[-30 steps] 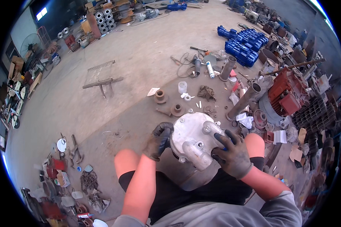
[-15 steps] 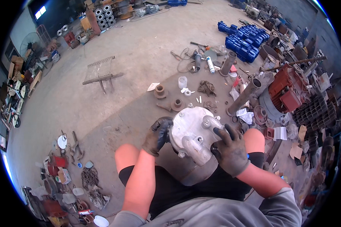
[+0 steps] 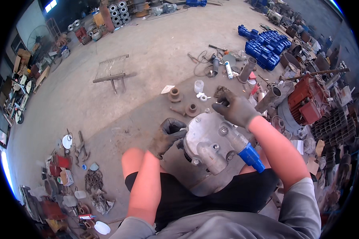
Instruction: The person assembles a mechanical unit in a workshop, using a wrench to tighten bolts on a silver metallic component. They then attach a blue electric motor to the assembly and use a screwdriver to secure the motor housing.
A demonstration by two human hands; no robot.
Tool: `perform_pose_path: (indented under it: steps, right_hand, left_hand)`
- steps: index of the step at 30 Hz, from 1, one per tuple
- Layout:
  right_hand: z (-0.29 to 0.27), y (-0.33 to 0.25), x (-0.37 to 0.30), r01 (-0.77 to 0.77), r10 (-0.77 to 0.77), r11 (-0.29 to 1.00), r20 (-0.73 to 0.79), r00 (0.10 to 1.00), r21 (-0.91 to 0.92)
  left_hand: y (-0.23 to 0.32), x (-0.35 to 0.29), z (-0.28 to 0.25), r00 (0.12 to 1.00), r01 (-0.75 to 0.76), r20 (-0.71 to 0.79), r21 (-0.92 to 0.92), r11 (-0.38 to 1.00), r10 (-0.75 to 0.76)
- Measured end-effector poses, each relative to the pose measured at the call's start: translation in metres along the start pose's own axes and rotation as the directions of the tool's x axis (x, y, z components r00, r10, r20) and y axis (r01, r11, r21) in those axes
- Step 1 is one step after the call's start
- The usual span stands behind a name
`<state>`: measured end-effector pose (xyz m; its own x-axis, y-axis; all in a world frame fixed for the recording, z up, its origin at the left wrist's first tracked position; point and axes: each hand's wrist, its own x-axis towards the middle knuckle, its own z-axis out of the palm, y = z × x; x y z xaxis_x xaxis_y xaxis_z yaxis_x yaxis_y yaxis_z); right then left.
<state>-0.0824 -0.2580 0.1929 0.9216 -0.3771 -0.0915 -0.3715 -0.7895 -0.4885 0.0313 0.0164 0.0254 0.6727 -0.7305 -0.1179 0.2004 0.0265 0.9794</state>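
Between my knees stands a cylindrical metal body topped by a round grey metal cover (image 3: 201,129) with bolts around its rim and two thick stubs on its face. My left hand (image 3: 168,135), in a dark work glove, has its fingers curled at the cover's left rim. Beyond the cover's far right edge reaches my gloved right hand (image 3: 237,108), fingers bent and apart, with nothing visible between them. A blue tapered piece (image 3: 251,156) sits at the near end of the right stub; its exact kind is unclear. The ground under my right hand is hidden.
Two rusty flanged pipe pieces (image 3: 174,95) and a clear plastic cup (image 3: 198,86) stand ahead. Upright steel pipes (image 3: 268,99) and a red motor (image 3: 307,97) are at right, blue motors (image 3: 263,46) farther off. A wire-topped metal stand (image 3: 111,71) is far left; tools and scrap lie near left.
My right hand has left the right stub and moved forward past the cover, uncovering the blue piece. My left hand remains at the left rim. The whole view has shifted slightly.
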Motion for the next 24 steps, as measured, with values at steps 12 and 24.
perform_pose_path:
  steps: [12,24]
  right_hand:
    - [0.039,-0.022,0.077,-0.054,0.256,0.888,0.394,0.883,-0.456]
    - [0.036,-0.048,0.08,0.153,0.187,0.786,0.467,0.864,-0.598]
  left_hand:
    - [0.024,-0.005,0.0,0.995,0.092,0.023,0.037,0.995,-0.093]
    - [0.014,-0.004,-0.008,0.996,-0.01,0.087,0.016,1.0,0.008]
